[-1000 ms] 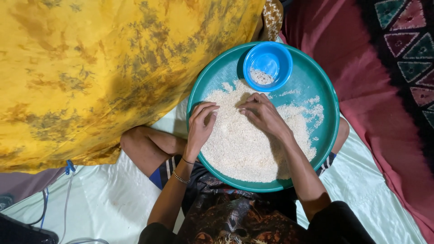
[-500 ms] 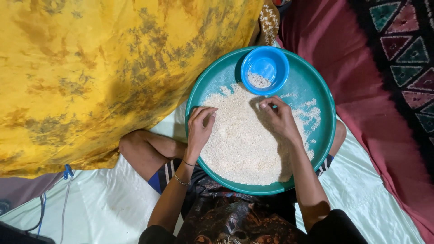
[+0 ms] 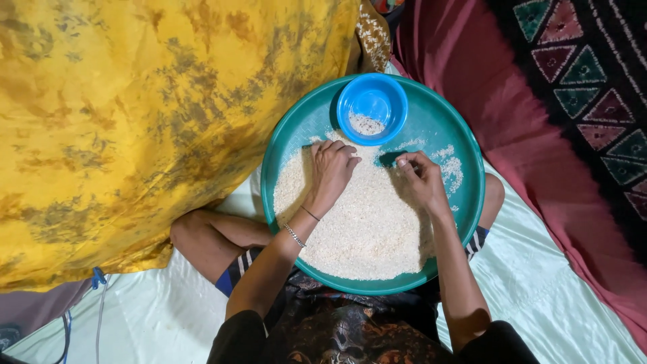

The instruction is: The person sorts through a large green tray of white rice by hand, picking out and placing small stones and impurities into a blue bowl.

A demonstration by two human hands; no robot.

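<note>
A person sits cross-legged on a pale sheet (image 3: 162, 317) with a round teal tray (image 3: 472, 202) resting across the lap, sorting through a heap of white rice (image 3: 364, 222). The left hand (image 3: 331, 172) lies palm down on the near side of the heap's upper edge, fingers loosely curled and resting on the grains. The right hand (image 3: 421, 180) sits just beside it, thumb and forefinger drawn together at the tips as if pinching something small; what lies between them is too fine to make out. A small blue bowl (image 3: 372, 108) stands inside the tray at its far rim, just beyond both hands, holding a thin scatter of grains or bits.

Work of this kind appears to go best in thin layers: drawing a few grains at a time onto the bare teal surface, where the colour contrast shows up anything off, and keeping the pinch light so only the one piece is lifted. Holding the tray level on the knees would keep the heap from sliding.

The rice is dull white and dry-looking, piled thick toward the person's body and thinning to loose patches on the right. A mottled yellow cloth (image 3: 135, 121) fills the left, and a maroon cloth (image 3: 539, 135) with a patterned dark textile (image 3: 593, 81) lies to the right.
</note>
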